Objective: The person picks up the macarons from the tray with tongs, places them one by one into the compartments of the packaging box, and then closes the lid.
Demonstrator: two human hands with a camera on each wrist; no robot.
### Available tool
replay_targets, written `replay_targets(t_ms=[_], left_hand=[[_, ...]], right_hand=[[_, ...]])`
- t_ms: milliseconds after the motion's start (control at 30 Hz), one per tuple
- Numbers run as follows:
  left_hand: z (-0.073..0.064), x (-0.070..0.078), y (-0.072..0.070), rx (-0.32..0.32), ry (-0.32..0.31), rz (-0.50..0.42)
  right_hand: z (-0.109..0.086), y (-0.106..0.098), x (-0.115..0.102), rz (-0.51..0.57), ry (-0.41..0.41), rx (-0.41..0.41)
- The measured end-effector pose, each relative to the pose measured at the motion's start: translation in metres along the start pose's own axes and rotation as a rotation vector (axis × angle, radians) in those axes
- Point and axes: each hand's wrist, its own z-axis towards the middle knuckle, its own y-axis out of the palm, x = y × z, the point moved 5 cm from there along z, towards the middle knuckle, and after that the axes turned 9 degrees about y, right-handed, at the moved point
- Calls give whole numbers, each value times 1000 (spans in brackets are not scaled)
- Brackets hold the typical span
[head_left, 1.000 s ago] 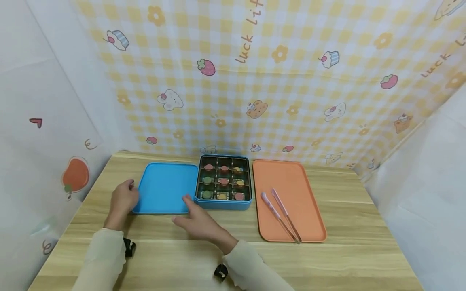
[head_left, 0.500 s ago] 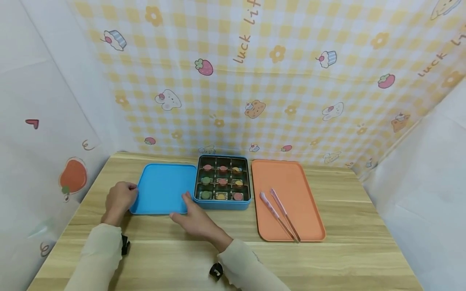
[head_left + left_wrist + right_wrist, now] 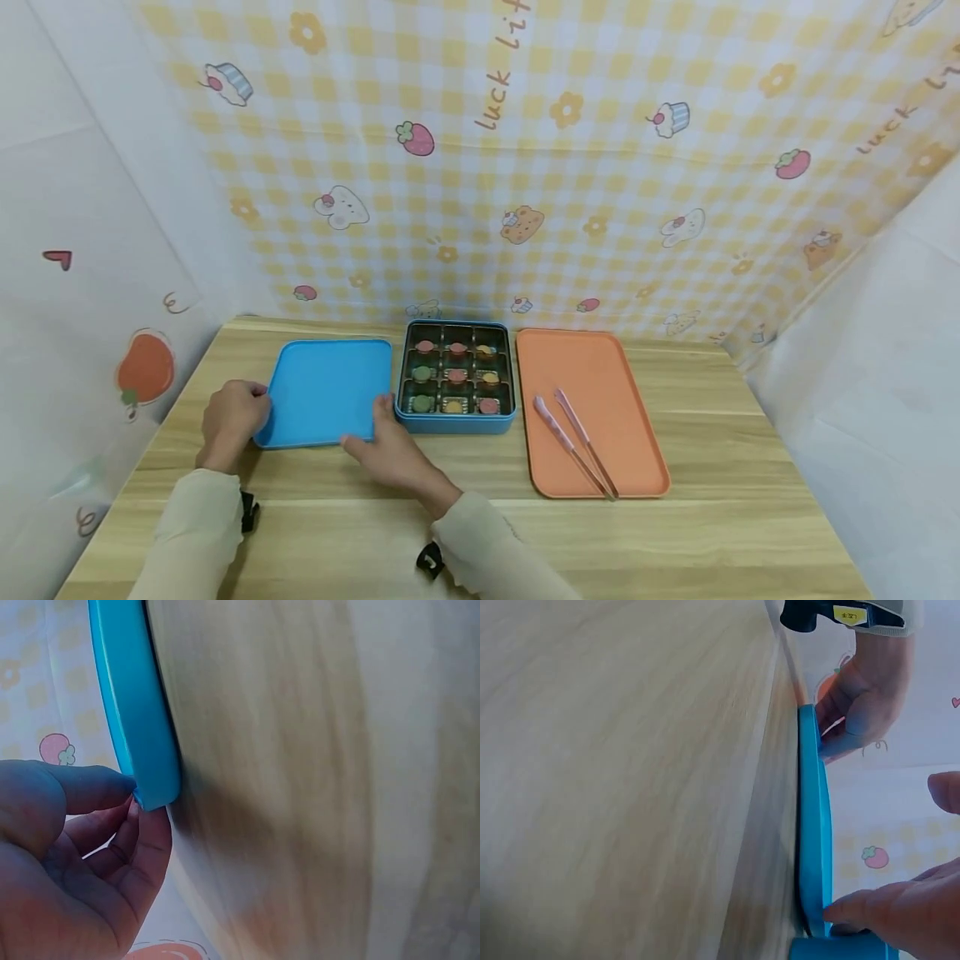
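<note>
A flat blue lid (image 3: 327, 392) with a low rim lies on the table, left of a blue tin box (image 3: 454, 423). My left hand (image 3: 236, 418) pinches the lid's near left corner; in the left wrist view the thumb and fingers meet at that rim (image 3: 142, 735). The right hand (image 3: 393, 446) touches the lid's near right side with a finger, its thumb held apart in the right wrist view. Inside the box, a dark divider forms several compartments holding small red, green and yellow round pieces (image 3: 457, 376). A narrow gap separates lid and box.
An orange tray (image 3: 577, 358) sits to the right of the box. Pink-handled tongs (image 3: 576, 446) lie on it, their metal end at its near edge. A yellow checked cloth (image 3: 480, 167) hangs behind the wooden table (image 3: 712, 442).
The lid has slid left, away from the box, with both hands moving along with it. My left hand has closed on the lid's corner. The whole view has shifted slightly.
</note>
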Motion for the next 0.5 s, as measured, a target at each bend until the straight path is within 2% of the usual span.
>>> replay_targets(t_ms=[267, 500], left_hand=[[-2, -4, -2, 8, -4, 6], [-2, -5, -4, -11, -4, -5]], right_hand=[[9, 2, 2, 139, 106, 41], [13, 0, 5, 208, 131, 45]])
